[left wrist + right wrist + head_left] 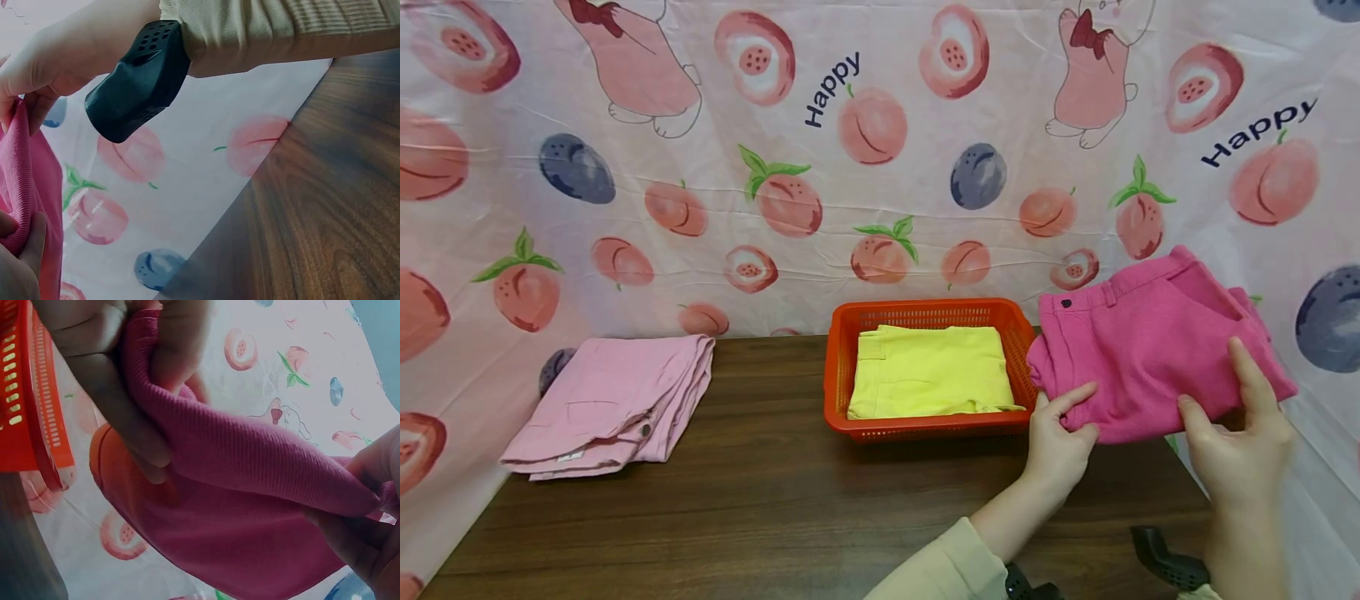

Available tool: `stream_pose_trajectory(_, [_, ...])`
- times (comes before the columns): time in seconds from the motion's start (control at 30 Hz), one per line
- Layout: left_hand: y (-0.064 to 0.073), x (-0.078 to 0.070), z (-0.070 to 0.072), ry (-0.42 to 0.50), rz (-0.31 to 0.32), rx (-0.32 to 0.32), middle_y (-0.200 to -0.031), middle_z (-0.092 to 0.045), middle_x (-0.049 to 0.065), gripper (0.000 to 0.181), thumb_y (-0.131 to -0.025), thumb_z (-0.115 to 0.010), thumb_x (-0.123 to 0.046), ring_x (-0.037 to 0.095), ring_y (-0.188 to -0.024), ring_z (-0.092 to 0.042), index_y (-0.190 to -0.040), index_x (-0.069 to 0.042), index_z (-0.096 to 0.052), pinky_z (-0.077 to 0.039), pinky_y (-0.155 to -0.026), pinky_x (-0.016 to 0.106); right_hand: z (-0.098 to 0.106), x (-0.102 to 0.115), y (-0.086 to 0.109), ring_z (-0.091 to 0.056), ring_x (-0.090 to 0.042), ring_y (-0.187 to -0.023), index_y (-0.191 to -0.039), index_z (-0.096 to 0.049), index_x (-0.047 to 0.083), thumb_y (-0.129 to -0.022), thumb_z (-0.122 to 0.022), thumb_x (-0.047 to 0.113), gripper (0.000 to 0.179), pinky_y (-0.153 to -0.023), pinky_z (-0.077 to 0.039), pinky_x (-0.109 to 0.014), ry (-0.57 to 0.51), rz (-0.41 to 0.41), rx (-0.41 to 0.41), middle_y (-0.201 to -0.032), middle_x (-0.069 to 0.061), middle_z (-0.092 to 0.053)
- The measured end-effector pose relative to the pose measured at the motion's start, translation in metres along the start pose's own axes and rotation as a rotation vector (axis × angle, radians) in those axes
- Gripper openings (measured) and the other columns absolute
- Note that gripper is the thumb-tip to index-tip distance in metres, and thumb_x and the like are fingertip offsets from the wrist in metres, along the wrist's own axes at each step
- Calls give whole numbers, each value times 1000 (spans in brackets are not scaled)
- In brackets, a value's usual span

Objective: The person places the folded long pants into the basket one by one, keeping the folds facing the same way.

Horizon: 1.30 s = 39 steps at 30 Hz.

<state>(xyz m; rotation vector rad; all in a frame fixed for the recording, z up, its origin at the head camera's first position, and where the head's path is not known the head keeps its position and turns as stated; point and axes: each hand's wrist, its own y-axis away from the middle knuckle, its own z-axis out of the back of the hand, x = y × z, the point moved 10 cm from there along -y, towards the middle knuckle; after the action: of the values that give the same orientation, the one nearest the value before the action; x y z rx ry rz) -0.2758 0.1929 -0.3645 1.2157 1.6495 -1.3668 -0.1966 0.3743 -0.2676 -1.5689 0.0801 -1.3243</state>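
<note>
Both hands hold a pair of folded hot-pink pants (1157, 350) above the right side of the table. The waistband, with a dark button and a belt loop, faces up. My left hand (1060, 442) pinches the lower left edge between thumb and fingers, close to the basket. On the lower right edge, my right hand (1243, 442) grips with the thumb in front and a finger raised along the cloth. In the right wrist view the ribbed pink cloth (250, 456) stretches between the two hands. Some fingertips are hidden behind the fabric.
An orange-red plastic basket (831, 375) stands at the table's back, holding folded yellow pants (932, 371). Folded light-pink pants (610, 400) lie at the left. A fruit-print cloth (880, 192) hangs behind the brown wooden table (760, 517) and along its sides.
</note>
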Motion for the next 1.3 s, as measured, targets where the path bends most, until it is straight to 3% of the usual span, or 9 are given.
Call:
stream_pose_trajectory(0.23, [-4,-7,10,-36,-76,-1,-124,-51,2,55,-66,-61,19,15,-125,-40,-110,-12,-74,-43,-91,25,-7,1,3,-53,-12,-113,-134,-57,11,-64,-70,-16,76,-92,-42,-21,-27,8,-7,-131,-5,-57])
stream_pose_trajectory(0.4, [-4,-10,20,-34,-113,-11,-124,-51,2,55,-66,-60,19,15,-124,-41,-111,-11,-74,-43,-91,25,-15,5,6,-53,-8,-109,-136,-55,12,-67,-69,-16,76,-90,-43,-16,-32,7,34,-132,-2,-56])
stream_pose_trajectory(0.57, [-2,-7,30,2,-90,-11,-129,-50,0,56,-66,-59,20,16,-125,-40,-111,-10,-73,-43,-92,26,-26,8,10,-52,-6,-103,-138,-53,12,-68,-69,-17,77,-83,-43,-12,-31,11,91,-133,-2,-56])
stream_pose_trajectory(0.8, [-3,-2,39,58,-42,-9,-125,-53,2,53,-67,-62,18,17,-122,-42,-110,-10,-74,-45,-89,25,-34,4,13,-45,-20,-121,-143,-48,14,-71,-65,-21,82,-92,-43,-21,-145,-42,111,-143,-6,-46])
stream_pose_trajectory(0.93, [-7,4,42,172,49,3,-116,-57,1,54,-67,-64,16,13,-104,-51,-114,-8,-72,-47,-78,22,-34,5,13,-43,-23,-123,-142,-48,10,-69,-61,-26,83,-95,-41,-22,-210,-19,93,-143,-10,-44])
stream_pose_trajectory(1.03, [-10,12,43,316,164,16,-115,-59,3,56,-70,-64,14,13,-94,-55,-122,-8,-67,-49,-74,21,-34,8,13,-40,-26,-126,-141,-48,7,-68,-59,-29,82,-97,-40,-22,-266,8,88,-144,-12,-44])
stream_pose_trajectory(1.17, [-14,25,44,492,343,11,-119,-56,7,57,-76,-64,7,18,-98,-57,-130,-11,-60,-51,-77,26,-33,8,11,-36,-28,-128,-141,-48,6,-67,-58,-30,82,-96,-40,-21,-322,30,84,-143,-14,-43])
stream_pose_trajectory(1.3, [-20,34,43,566,460,24,-125,-54,6,58,-80,-62,2,21,-103,-56,-135,-14,-54,-50,-79,29,-31,8,10,-34,-29,-129,-139,-49,4,-65,-56,-33,83,-97,-39,-21,-421,43,74,-142,-15,-43])
